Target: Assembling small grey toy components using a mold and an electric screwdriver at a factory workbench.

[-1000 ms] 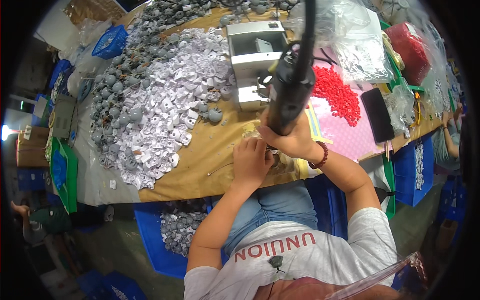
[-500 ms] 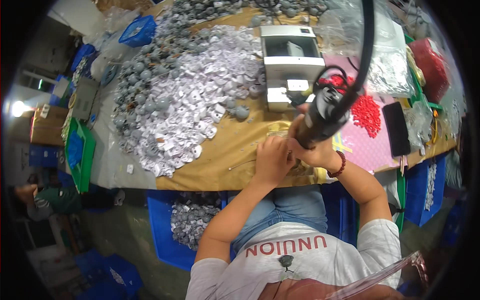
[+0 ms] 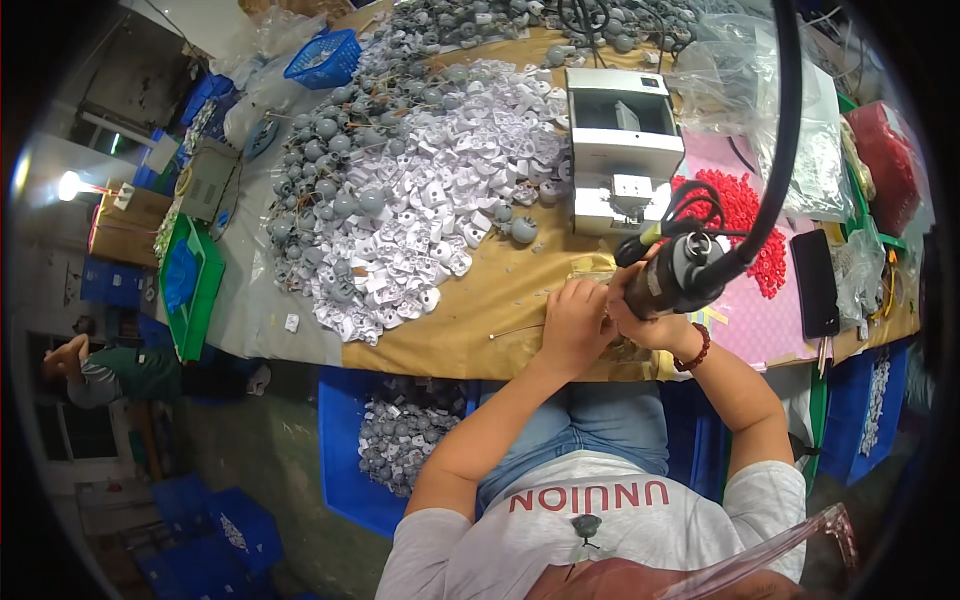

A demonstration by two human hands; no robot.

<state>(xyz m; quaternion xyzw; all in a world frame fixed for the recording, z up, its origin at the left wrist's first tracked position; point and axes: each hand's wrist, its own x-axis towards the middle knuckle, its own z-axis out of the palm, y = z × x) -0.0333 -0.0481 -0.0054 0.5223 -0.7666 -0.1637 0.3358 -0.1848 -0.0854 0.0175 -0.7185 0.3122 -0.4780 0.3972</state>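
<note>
My right hand (image 3: 645,328) is wrapped round a black electric screwdriver (image 3: 672,280), whose thick cable runs up out of view. The tool's rear end faces up, and its tip is hidden below my hands. Close against it, my left hand (image 3: 577,325) has its fingers bent and pressed together at the table's near edge. Whatever these fingers hold is hidden. Left of that hand, a thin rod (image 3: 515,331) lies on the brown table covering. Beyond my hands stands a white and black screw feeder (image 3: 628,150).
White plastic parts (image 3: 400,240) and grey ball-shaped parts (image 3: 330,150) form a big heap at left. Red small parts (image 3: 745,205) lie on pink sheeting beside a black phone (image 3: 815,285). A blue bin (image 3: 340,470) sits below the table edge. Another person (image 3: 120,370) is far left.
The whole view has shifted, so the scene sits farther right and lower. Against the feeder, the screwdriver's rear end has come nearer to me. Both hands stay together.
</note>
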